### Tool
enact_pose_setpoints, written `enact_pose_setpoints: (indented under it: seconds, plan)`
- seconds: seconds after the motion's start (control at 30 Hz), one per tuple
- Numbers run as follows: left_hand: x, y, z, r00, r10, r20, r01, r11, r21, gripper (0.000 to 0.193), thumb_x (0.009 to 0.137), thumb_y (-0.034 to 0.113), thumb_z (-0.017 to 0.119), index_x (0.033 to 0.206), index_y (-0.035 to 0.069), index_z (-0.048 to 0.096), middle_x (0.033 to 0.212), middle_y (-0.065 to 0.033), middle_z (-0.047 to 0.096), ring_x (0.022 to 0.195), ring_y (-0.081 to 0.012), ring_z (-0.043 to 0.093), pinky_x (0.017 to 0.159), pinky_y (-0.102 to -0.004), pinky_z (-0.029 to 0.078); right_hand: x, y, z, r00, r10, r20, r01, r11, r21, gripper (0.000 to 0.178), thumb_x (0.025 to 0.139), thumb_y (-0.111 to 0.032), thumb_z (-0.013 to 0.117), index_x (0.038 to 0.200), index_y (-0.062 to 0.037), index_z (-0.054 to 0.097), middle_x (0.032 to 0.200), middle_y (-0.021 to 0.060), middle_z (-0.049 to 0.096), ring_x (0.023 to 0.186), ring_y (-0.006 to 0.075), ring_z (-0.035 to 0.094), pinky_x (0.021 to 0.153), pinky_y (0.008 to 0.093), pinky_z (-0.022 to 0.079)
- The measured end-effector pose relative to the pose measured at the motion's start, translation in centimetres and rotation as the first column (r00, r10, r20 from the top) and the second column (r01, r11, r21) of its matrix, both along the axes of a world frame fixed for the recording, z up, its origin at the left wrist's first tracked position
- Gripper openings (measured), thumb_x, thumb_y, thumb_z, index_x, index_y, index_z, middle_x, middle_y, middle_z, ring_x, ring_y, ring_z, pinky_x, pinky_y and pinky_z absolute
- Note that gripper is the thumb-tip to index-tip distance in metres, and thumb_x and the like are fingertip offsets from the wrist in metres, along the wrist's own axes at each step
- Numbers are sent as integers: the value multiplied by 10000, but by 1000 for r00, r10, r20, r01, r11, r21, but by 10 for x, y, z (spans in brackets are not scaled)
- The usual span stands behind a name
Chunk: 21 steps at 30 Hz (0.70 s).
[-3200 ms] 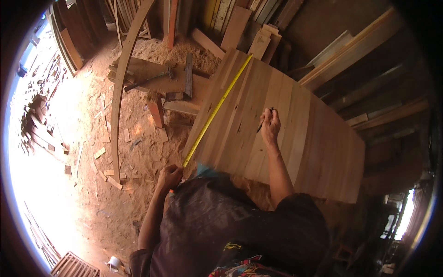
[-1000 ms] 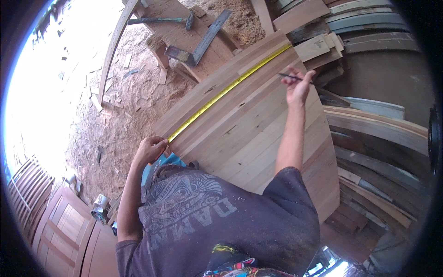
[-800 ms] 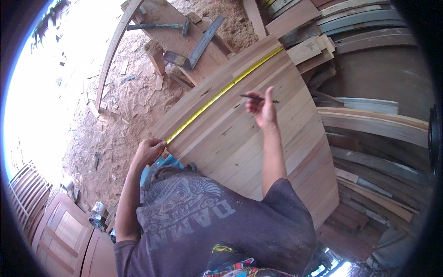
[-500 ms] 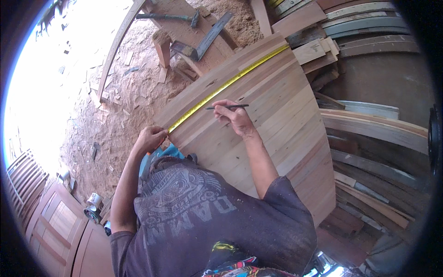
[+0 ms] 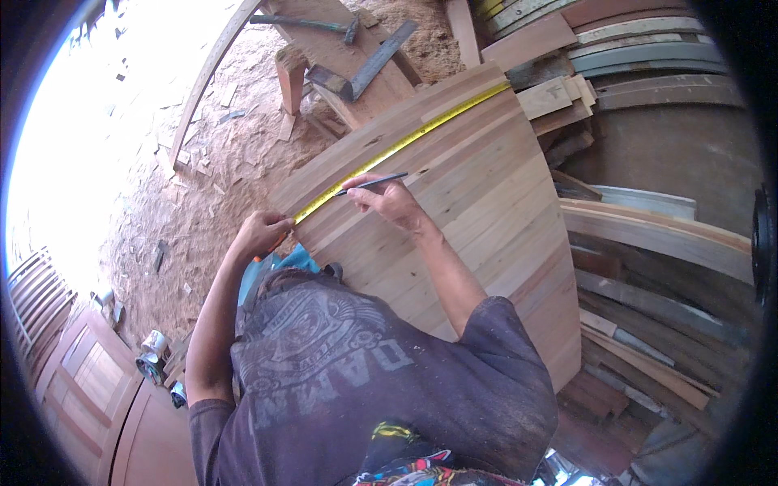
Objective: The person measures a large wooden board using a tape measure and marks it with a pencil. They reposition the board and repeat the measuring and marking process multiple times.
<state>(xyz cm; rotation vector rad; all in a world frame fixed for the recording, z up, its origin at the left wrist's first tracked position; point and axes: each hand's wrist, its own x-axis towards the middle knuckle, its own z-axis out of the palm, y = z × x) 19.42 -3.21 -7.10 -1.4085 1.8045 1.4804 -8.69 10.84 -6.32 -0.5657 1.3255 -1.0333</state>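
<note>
A broad panel of glued wooden strips point(image 5: 478, 186) lies in front of me and to my right. The yellow blade of a tape measure point(image 5: 421, 131) runs along it, from the panel's near left edge up to its far right corner. My left hand point(image 5: 263, 235) is closed around the tape measure at the near end; a bit of its orange case shows under the fingers. Between the fingers of my right hand point(image 5: 393, 205) is a dark pencil point(image 5: 382, 181), its tip close beside the tape blade. Whether the tip touches the wood, I cannot tell.
Beyond the panel, a hammer point(image 5: 304, 23) and a carpenter's square point(image 5: 377, 63) lie on a wooden bench point(image 5: 324, 50). Stacked boards point(image 5: 648, 231) line the right side. Sawdust and offcuts cover the ground point(image 5: 219, 154) at left. Panelled wooden doors point(image 5: 89, 381) stand lower left.
My right hand has moved left and nearer to me with the pencil, bringing its tip to the tape blade. My left hand keeps its hold on the tape measure.
</note>
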Motion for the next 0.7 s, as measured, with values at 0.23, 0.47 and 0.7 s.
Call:
enact_pose_setpoints:
  seconds: [0.23,0.47,0.7]
  plan:
    - [2,-4,-14,996,-61,69,59,998,35,441,860,465,676,976,51,777,721,-101,690,627,-222,672,612,-395,537,9,-2,-8,992,-117,-37,119,992,37,166,980,-183,712,1039,-34,757,815,37,717,718,88,638,650,258,529]
    - [4,-3,-12,999,-36,-37,37,999,14,435,891,475,683,958,54,768,721,-75,672,664,-180,657,621,-386,537,-8,-20,-21,991,-46,-127,39,998,-54,167,965,-162,700,1055,-37,764,841,20,725,759,84,646,686,260,536]
    - [3,-10,-13,997,-71,-8,71,995,65,476,877,516,704,1005,64,783,836,-109,722,794,-216,688,736,-395,544,-16,-43,-29,976,26,-218,-37,998,-49,176,965,-195,713,1043,-47,768,819,-13,700,729,67,620,666,242,509]
